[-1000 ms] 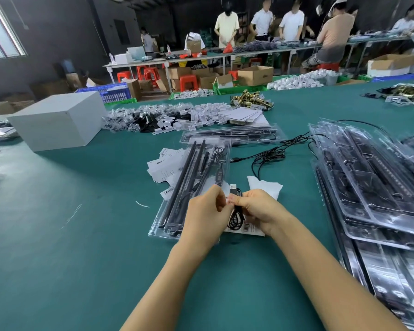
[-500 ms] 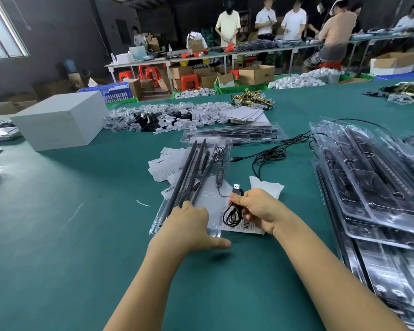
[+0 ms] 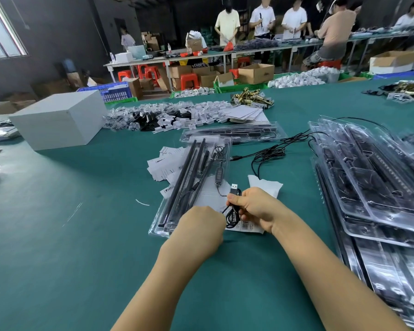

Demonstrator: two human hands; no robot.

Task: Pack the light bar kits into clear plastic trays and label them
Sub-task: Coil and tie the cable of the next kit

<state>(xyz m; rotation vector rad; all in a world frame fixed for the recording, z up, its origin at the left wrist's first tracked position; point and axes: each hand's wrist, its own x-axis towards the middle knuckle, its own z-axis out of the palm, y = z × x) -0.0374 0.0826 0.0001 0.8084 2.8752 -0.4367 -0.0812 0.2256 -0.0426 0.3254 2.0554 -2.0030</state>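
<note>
A clear plastic tray [image 3: 227,149] lies on the green table in front of me, holding black light bars [image 3: 187,173] and a small inline controller [image 3: 219,174]. My right hand [image 3: 256,207] pinches a coiled black USB cable [image 3: 233,217] with its plug [image 3: 234,187] pointing up, just over the tray's near right corner. My left hand [image 3: 200,229] sits at the tray's near edge with fingers curled toward the cable coil; what they hold is hidden. A white barcode label [image 3: 247,226] lies under the coil.
Stacks of clear trays [image 3: 368,187] fill the right side. Another packed tray [image 3: 234,133] lies behind, with loose black cable [image 3: 270,154] beside it. White paper labels [image 3: 164,164] sit left of the tray; a white box [image 3: 58,118] stands far left. People work at distant tables.
My left hand went from the cable to pressing flat on the tray's near edge, then came back in, curled beside the coil. My right hand kept pinching the cable, plug now upright.
</note>
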